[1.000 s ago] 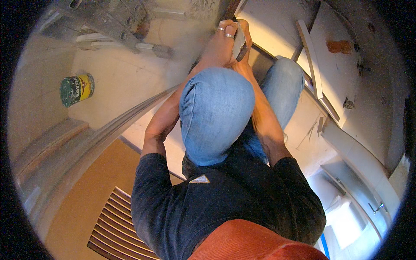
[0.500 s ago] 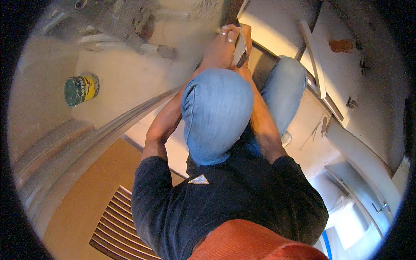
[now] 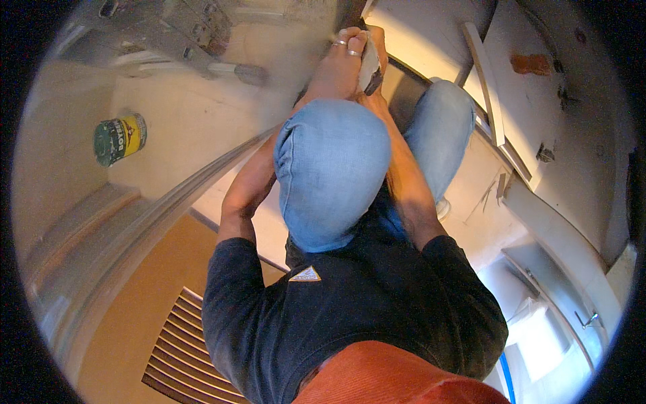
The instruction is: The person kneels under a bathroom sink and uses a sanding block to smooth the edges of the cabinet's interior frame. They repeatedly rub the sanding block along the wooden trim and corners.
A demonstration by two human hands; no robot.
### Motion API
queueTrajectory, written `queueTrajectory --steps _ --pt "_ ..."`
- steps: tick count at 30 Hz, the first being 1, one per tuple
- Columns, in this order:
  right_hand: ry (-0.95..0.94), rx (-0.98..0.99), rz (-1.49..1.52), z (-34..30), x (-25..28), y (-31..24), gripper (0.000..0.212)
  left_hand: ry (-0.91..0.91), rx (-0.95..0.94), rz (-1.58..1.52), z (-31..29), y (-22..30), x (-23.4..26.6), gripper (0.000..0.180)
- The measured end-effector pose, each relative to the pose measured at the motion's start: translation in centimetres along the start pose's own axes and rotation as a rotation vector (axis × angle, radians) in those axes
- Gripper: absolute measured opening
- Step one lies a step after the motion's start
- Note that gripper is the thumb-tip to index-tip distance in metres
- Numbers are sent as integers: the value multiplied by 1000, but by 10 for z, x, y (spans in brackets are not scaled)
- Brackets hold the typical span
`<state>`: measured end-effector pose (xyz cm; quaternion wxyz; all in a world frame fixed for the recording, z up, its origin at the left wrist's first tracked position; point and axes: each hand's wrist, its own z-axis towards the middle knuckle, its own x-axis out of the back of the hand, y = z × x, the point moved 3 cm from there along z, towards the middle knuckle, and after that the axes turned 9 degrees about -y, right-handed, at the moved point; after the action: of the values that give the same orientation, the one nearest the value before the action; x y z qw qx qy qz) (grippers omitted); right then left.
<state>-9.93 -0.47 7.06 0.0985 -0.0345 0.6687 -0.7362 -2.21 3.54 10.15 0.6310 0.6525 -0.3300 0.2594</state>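
Note:
Beyond my raised, denim-covered knee [image 3: 333, 172], both hands meet at a pale, flat piece with a dark, ragged edge [image 3: 368, 60]. Its kind cannot be made out; it looks like a worn sheet or block. My left hand [image 3: 335, 71], with rings on its fingers, is closed against the piece's left side. On the far right side, the fingers of my right hand [image 3: 378, 44] curl round it, partly hidden by the piece. The knee covers part of both wrists. A dark upright edge [image 3: 351, 23] stands just beyond the hands.
A green and yellow can [image 3: 120, 139] stands at the left, behind a curved, hazy clear edge [image 3: 202, 178]. Tools [image 3: 239, 72] lie at the upper left. Right of my other knee [image 3: 441, 138] are a pale wooden strip [image 3: 484, 84] and an orange-brown object [image 3: 530, 64]. A slatted vent [image 3: 188, 353] is lower left.
The whole view has shifted slightly, so most things appear a little farther left and up. Both hands stay closed round the pale piece, with its tilt slightly changed.

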Motion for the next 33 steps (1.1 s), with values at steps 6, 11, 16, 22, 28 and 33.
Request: queueTrajectory --steps 6,11,16,22,28,33 --pt "61 237 -656 4 2 1 22 101 -147 -20 -4 2 7 50" --pt "11 114 -442 6 10 12 21 126 -161 7 -3 2 1 56" --pt "19 43 -305 5 5 24 20 125 -145 54 -7 0 0 51" --pt "23 -50 -90 1 6 30 23 200 -224 48 -7 -1 -1 53" --pt "-2 28 -104 -6 8 15 26 202 -170 -146 -14 2 -2 44" --pt "-26 91 -272 -5 8 1 27 185 -167 -95 -9 1 -5 44"
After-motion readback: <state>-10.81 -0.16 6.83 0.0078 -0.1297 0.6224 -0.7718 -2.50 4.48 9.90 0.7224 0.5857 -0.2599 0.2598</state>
